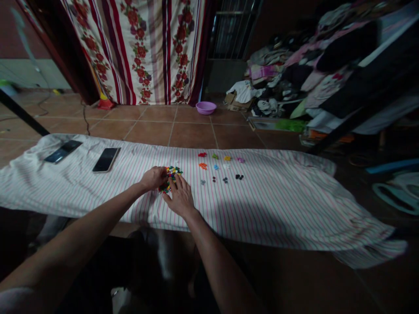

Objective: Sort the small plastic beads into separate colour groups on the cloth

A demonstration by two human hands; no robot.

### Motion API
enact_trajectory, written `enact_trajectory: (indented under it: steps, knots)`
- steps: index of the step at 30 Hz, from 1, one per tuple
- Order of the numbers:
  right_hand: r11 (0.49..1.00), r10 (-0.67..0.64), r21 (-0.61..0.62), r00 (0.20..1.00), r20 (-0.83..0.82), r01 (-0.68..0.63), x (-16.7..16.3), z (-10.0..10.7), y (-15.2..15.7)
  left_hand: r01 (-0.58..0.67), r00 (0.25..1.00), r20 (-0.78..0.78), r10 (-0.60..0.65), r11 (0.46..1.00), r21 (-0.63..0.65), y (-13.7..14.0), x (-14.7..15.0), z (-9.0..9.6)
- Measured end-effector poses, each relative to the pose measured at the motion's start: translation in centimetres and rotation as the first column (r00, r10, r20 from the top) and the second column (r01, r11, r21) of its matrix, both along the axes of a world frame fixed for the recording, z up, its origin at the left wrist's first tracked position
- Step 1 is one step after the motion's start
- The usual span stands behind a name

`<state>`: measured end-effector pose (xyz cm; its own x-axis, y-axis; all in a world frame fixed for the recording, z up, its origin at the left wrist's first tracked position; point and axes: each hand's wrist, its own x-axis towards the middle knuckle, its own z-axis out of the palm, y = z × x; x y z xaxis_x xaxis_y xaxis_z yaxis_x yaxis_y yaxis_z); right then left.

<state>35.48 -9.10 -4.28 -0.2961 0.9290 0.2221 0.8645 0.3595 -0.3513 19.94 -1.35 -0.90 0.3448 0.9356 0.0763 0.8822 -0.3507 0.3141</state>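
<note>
A heap of small multicoloured plastic pieces lies on the striped cloth, between my two hands. At its left edge my left hand has its fingers curled in against the pieces; anything inside them is hidden. My right hand rests over the right and near side of the heap, fingers stretched out and apart. To the right sit small sorted groups: red, green, yellow, purple, orange, blue and white pieces. Nearer are grey and black pieces.
Two phones, one dark and one light-edged, lie on the cloth at left. Beyond the table are a purple basin on the tiled floor, a floral curtain and a large pile of clothes.
</note>
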Motion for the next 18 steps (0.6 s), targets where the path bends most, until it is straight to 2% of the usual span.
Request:
enact_trajectory:
  steps: [8,10,12,15,18]
  knots:
    - [1.000,-0.005,-0.007,1.000,0.001,0.005,0.0,-0.1,0.1,-0.017,0.990,0.135,0.025,0.998,-0.061,-0.3,-0.7,0.0]
    - [1.000,-0.003,-0.003,1.000,0.000,0.003,0.0,0.0,0.1,-0.036,0.972,0.228,0.061,0.993,-0.114,-0.4,-1.0,-0.3]
    - [1.000,-0.002,-0.003,1.000,0.000,0.002,0.0,0.0,0.1,-0.058,0.917,0.373,0.143,0.972,-0.229,-0.5,-1.3,-0.7]
    - [1.000,-0.003,-0.011,1.000,0.002,0.003,0.0,0.1,0.1,-0.035,0.782,0.559,0.275,0.915,-0.401,-0.7,-1.6,-1.2]
    - [1.000,-0.003,-0.011,1.000,0.001,0.003,0.0,0.1,0.1,0.022,0.661,0.671,0.336,0.885,-0.465,-0.8,-1.8,-1.4]
